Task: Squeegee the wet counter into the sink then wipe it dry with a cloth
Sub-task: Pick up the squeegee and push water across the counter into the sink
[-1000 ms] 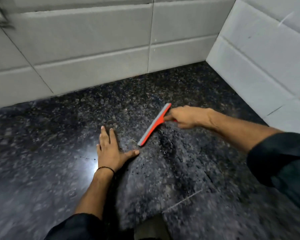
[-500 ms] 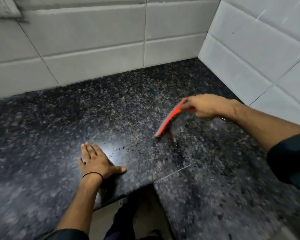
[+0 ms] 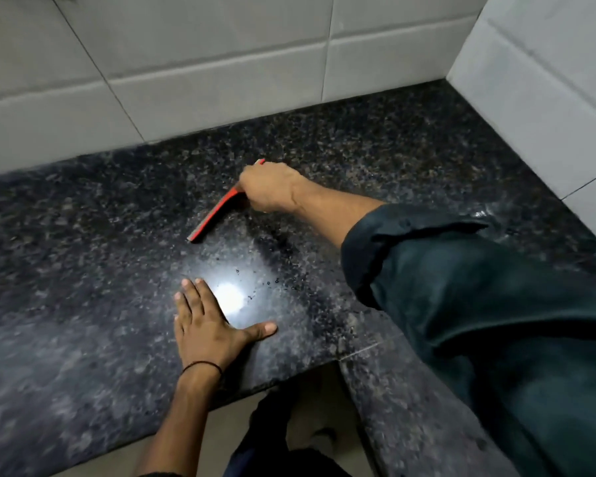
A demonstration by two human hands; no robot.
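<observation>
The red squeegee is gripped by the closed right hand, blade on the counter. At six o'clock from it, the left hand is laid flat, fingers spread, empty.

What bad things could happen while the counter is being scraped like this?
1. The left hand lies flat on the wet counter near its front edge; if weight is on it, it might slip.
2. The right hand pushes the squeegee leftward; no sink is in view, so water may run off the front edge onto the floor.
3. The sleeve hangs low over the counter and may get wet.
</observation>
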